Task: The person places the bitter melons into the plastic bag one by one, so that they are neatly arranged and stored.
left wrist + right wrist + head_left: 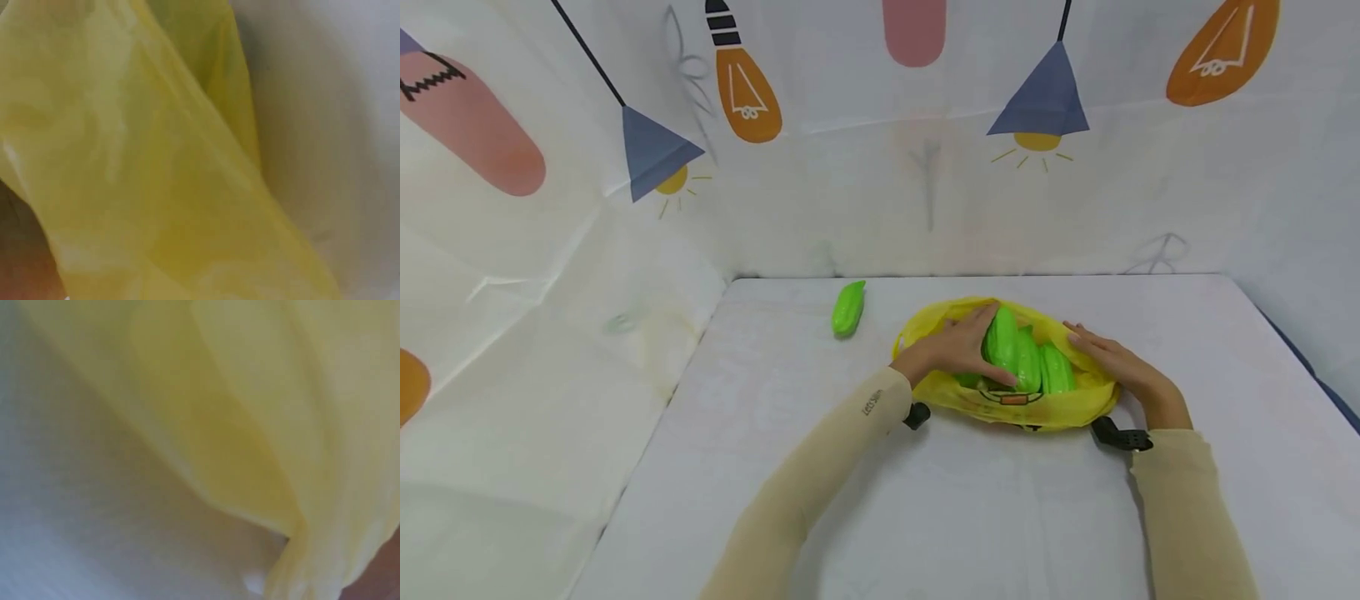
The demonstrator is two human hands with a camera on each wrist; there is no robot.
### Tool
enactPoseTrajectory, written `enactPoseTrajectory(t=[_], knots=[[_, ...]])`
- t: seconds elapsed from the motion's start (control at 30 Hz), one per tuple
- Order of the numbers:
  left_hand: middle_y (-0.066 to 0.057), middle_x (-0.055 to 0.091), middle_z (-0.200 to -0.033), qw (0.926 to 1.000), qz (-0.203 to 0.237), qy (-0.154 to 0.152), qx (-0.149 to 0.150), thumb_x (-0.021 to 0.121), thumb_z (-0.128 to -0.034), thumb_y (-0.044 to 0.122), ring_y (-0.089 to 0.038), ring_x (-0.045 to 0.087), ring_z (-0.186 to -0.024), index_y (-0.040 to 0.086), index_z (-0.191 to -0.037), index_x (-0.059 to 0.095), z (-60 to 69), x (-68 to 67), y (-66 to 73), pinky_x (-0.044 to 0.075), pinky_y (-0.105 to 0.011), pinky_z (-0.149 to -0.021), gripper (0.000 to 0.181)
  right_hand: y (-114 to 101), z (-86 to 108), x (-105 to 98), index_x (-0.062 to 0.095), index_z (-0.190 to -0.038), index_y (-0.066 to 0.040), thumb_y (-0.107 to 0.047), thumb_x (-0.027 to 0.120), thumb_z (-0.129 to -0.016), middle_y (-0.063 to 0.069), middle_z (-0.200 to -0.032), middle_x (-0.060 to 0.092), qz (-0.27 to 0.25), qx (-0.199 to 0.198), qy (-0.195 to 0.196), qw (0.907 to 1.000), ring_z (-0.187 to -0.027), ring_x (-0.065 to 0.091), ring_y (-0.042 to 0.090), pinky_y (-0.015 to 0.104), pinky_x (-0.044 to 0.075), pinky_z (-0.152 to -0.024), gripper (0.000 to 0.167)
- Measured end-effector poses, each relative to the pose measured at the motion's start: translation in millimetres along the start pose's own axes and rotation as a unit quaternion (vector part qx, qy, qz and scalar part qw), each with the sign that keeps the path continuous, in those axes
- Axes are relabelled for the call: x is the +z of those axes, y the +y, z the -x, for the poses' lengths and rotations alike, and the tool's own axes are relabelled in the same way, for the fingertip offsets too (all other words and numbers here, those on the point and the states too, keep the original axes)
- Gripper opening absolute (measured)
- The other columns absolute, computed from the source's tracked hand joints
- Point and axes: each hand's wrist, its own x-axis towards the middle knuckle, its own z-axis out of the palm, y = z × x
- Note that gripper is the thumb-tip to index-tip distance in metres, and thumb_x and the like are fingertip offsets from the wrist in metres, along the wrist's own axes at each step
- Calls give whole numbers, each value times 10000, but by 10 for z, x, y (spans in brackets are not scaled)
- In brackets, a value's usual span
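Observation:
A yellow plastic bag lies with its mouth spread on the white table, filled with several bright green, bumpy, cucumber-shaped vegetables. Inside the mouth, my left hand grips an upright green vegetable, thumb in front and fingers behind. My right hand rests on the bag's right rim with its fingers extended. Yellow plastic covers most of the left wrist view, hiding the fingers. The right wrist view is blurred and shows mainly bag folds.
One more green vegetable lies alone on the table, left of the bag near the back edge. A white sheet printed with lamps and bulbs hangs behind the table and along its left side.

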Motion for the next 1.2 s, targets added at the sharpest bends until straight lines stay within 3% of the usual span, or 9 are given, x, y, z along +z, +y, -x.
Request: enactPoseTrajectory(t=[0.13, 0.43, 0.67, 0.97, 1.2], knots=[[23, -44, -1661, 9997, -196, -10, -117, 702, -762, 674, -160, 35, -1532, 186, -1576, -112, -54, -3, 54, 64, -526, -1231, 1251, -16, 18, -9, 62, -1578, -136, -585, 335, -1012, 208, -1615, -96, -22, 3, -28, 10000, -1464, -126, 480, 737, -55, -1098, 772], [32, 19, -1660, 9996, 203, 135, -143, 709, -766, 661, -130, 80, -1524, 211, -1580, -33, -163, 66, 75, 86, -514, -1231, 1190, -19, 39, -9, 80, -1577, -143, -589, 339, -1009, 207, -1616, -86, 25, 76, 18, 10000, -1459, -119, 495, 749, -54, -1087, 768], [77, -104, -1649, 9996, 201, -9, -197, 682, -784, 672, -115, -52, -1526, 264, -1572, -119, -128, 79, 50, 21, -540, -1225, 1196, -34, 44, -1, 69, -1580, -139, -570, 337, -1017, 198, -1620, -84, 23, -79, 7, 10000, -1471, -116, 468, 731, -47, -1105, 758], [92, -159, -1634, 9999, 87, -39, -138, 650, -810, 674, -105, -95, -1519, 290, -1549, -183, -119, 110, 56, 13, -541, -1224, 1178, -15, 58, -1, 57, -1577, -119, -564, 344, -1018, 200, -1620, -87, -27, -105, -10, 9999, -1473, -121, 462, 724, -49, -1111, 770], [95, -174, -1629, 9989, 424, 171, 77, 678, -821, 626, -171, -59, -1527, 287, -1542, -201, -33, 50, 30, 62, -516, -1231, 1186, -7, 26, -8, 51, -1578, -134, -555, 337, -1023, 201, -1617, -99, -36, -90, -23, 10000, -1468, -128, 471, 731, -48, -1105, 754]])
